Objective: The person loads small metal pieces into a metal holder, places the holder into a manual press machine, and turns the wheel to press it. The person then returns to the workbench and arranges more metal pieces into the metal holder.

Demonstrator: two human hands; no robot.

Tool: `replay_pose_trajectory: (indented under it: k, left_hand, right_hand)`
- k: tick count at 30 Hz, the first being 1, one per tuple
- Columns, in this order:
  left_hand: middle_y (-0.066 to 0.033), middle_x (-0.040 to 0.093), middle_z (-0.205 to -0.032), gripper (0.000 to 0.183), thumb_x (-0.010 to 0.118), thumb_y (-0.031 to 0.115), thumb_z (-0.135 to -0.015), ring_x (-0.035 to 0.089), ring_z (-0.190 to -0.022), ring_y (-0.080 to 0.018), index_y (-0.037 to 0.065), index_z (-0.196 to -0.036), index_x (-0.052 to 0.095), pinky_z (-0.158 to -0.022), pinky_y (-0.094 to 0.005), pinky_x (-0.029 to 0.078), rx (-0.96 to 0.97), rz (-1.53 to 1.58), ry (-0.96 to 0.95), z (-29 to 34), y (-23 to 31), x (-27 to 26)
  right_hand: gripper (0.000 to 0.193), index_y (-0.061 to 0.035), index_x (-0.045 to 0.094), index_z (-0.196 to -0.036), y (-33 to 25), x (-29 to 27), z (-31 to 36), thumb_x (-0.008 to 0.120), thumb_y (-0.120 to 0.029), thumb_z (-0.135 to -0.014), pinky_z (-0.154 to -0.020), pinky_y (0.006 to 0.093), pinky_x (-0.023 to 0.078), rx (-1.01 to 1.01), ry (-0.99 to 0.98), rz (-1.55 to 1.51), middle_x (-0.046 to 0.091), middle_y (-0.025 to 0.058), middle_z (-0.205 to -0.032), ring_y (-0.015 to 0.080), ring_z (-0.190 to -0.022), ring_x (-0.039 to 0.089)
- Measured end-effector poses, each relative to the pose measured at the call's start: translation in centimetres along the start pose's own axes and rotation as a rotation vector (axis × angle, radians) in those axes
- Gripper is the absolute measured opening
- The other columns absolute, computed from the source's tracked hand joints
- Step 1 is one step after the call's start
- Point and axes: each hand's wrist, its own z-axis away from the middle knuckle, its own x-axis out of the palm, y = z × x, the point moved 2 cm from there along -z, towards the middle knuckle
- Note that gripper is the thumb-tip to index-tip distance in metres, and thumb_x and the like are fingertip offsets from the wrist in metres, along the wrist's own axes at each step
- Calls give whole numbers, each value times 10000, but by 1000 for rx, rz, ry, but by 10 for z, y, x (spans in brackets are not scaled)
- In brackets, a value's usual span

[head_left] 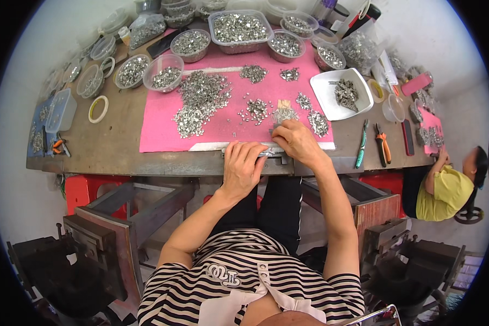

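At the front edge of the bench, my left hand (242, 165) bends its fingers over a narrow metal fixture (276, 154). What lies under those fingertips is hidden. My right hand (299, 142) is closed in a pinch just right of it, fingertips down at the fixture's far side; whatever they hold is too small to make out. Right beyond its knuckles lies a cluster of thin silvery pieces (284, 114). Small shiny metal parts (202, 98) form a large heap on the pink mat (160, 127), with a smaller pile (256, 110) between heap and hand.
A white tray (324, 103) of metal parts stands right of the mat. Plastic tubs (241, 48) of parts line the back. Teal-handled tweezers (362, 144) and orange-handled pliers (383, 145) lie at right, a tape roll (98, 110) at left. A person in yellow (445, 190) sits far right.
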Motion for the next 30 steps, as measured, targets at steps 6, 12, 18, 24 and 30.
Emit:
replay_pose_trajectory:
  k: [6,12,18,24,30]
  left_hand:
    - [-42,653,-1020,207,723,112,-864,608,-992,-254,107,-1067,684,-1029,-487,387,11,-14,-38,-7,2,7]
    - [-49,653,-988,147,704,94,-873,610,-971,-258,88,-1016,669,-1021,-488,389,51,-14,-45,-15,6,11]
    - [-83,671,-941,81,636,-14,-935,653,-895,-258,14,-1009,620,-818,-348,517,-114,253,8,-18,-1,0]
    - [-50,693,-923,53,577,50,-1033,655,-867,-110,6,-1060,590,-814,-261,518,-486,672,-66,-13,-9,-9]
    - [-77,682,-888,58,581,38,-1019,657,-806,-128,-2,-1059,592,-721,-285,515,-398,644,-18,-12,-9,-8]
  right_hand:
    - [73,-27,671,-899,-2,3,1,699,-76,-853,-764,455,506,-7,59,-26,620,132,-838,348,-849,619]
    - [63,-2,660,-886,1,2,6,706,-33,-856,-664,407,530,79,106,-81,632,133,-792,307,-724,657]
    - [74,19,654,-899,-21,-8,16,702,-27,-865,-674,334,553,283,220,-393,698,125,-809,221,-713,705]
    - [73,14,676,-920,-37,15,45,717,-1,-861,-806,325,538,365,387,-579,722,119,-1008,231,-900,697]
    - [93,4,680,-930,-42,25,49,731,-1,-853,-798,339,534,318,461,-468,718,112,-982,242,-896,687]
